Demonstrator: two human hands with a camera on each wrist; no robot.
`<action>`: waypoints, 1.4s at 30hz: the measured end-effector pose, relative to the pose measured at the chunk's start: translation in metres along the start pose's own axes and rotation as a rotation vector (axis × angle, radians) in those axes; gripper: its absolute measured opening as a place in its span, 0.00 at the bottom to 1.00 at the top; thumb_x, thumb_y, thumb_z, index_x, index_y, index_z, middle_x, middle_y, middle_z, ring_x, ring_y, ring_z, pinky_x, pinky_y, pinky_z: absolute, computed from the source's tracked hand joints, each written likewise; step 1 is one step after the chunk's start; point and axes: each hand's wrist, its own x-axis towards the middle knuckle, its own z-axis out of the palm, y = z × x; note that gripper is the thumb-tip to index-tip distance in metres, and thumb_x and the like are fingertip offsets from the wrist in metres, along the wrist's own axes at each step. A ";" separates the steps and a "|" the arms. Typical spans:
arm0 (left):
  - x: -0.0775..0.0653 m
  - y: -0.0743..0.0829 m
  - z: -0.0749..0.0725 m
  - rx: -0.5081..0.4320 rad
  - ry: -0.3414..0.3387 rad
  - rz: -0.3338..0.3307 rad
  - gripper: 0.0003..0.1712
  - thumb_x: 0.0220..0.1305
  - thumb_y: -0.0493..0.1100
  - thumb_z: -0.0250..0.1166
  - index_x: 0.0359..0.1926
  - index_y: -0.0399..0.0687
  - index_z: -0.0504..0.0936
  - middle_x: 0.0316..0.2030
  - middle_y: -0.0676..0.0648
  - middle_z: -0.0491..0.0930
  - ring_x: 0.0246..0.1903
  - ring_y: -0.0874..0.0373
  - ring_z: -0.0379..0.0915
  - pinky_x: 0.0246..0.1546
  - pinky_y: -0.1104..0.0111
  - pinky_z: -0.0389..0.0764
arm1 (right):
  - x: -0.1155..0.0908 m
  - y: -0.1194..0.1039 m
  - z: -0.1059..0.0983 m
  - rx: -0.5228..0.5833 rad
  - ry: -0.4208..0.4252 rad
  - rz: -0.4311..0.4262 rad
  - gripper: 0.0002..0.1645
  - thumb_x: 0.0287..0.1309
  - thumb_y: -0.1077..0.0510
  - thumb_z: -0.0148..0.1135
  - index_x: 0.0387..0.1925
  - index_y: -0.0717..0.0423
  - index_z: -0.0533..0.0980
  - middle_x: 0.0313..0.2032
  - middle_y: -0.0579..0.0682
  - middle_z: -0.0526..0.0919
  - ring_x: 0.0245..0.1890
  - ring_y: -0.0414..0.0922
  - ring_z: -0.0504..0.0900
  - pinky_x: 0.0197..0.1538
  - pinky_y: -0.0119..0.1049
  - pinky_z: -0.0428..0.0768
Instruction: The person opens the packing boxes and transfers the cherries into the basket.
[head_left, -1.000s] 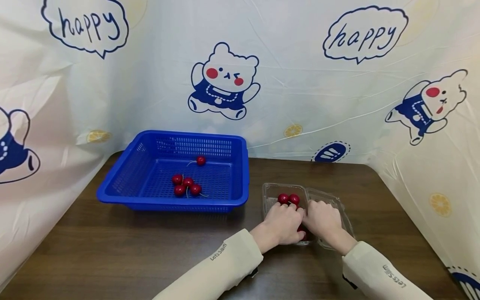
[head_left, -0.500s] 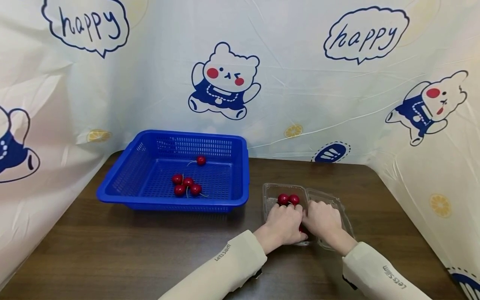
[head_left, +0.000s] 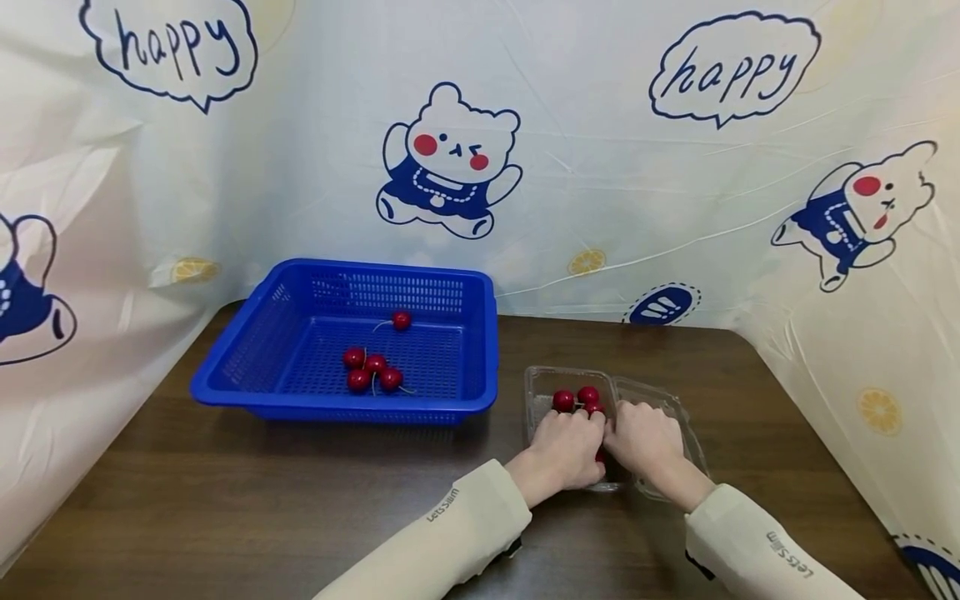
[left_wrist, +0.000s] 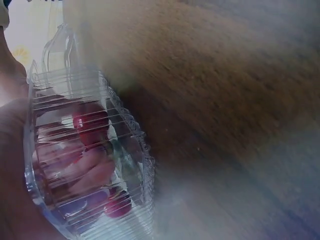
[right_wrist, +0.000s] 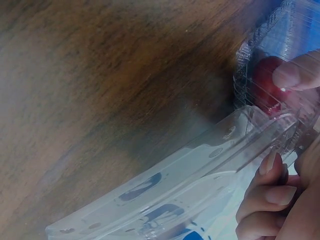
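In the head view, a clear plastic box (head_left: 529, 385) stands on the table, its hinged lid (head_left: 693, 429) folded open to the right. My left hand (head_left: 566, 448) reaches down inside the box with fingers curled. The right wrist view has its thumb against a red cherry (right_wrist: 265, 82), held toward the other fingers. Several more cherries (head_left: 563, 401) lie beyond the knuckles; others appear through the ribbed wall in the left wrist view, such as one cherry (left_wrist: 118, 204) low down. My right hand (head_left: 647, 442) grips the box's edge by the hinge, fingers curled.
A blue plastic basket (head_left: 270, 404) with perforated sides stands at the back left, several stemmed cherries (head_left: 375, 364) on its floor. Brown wood table (head_left: 300, 500) lies under everything. A printed curtain (head_left: 585, 167) closes off the back and sides.
My left hand has shifted slightly within the box. The cherries past its knuckles have spread, one to the left, and another now shows by the fingers. The right hand stays in place.
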 end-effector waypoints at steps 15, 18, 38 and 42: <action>-0.001 -0.012 -0.003 -0.011 -0.056 0.049 0.15 0.54 0.45 0.65 0.45 0.55 0.80 0.41 0.48 0.82 0.33 0.56 0.80 0.28 0.64 0.83 | 0.001 0.000 0.001 0.001 -0.004 -0.005 0.15 0.54 0.53 0.58 0.23 0.62 0.77 0.17 0.59 0.80 0.14 0.52 0.74 0.15 0.47 0.75; -0.002 -0.015 -0.005 -0.032 -0.075 0.047 0.16 0.55 0.45 0.66 0.46 0.55 0.80 0.45 0.47 0.82 0.38 0.54 0.80 0.31 0.62 0.85 | 0.002 0.000 0.002 0.000 -0.004 -0.005 0.14 0.53 0.54 0.58 0.23 0.62 0.77 0.17 0.58 0.80 0.14 0.53 0.74 0.15 0.47 0.75; -0.005 -0.016 -0.001 -0.037 -0.062 0.016 0.09 0.55 0.40 0.67 0.39 0.51 0.85 0.47 0.46 0.82 0.41 0.53 0.78 0.34 0.64 0.86 | -0.002 0.000 0.001 0.017 0.036 -0.008 0.14 0.53 0.54 0.57 0.20 0.60 0.75 0.20 0.63 0.83 0.19 0.60 0.79 0.16 0.51 0.75; -0.005 -0.015 -0.001 -0.039 -0.059 0.024 0.08 0.55 0.38 0.67 0.37 0.53 0.86 0.46 0.46 0.82 0.41 0.53 0.79 0.34 0.64 0.86 | -0.002 0.000 0.000 0.020 0.033 -0.011 0.14 0.53 0.54 0.57 0.20 0.60 0.76 0.19 0.62 0.82 0.18 0.59 0.79 0.15 0.50 0.75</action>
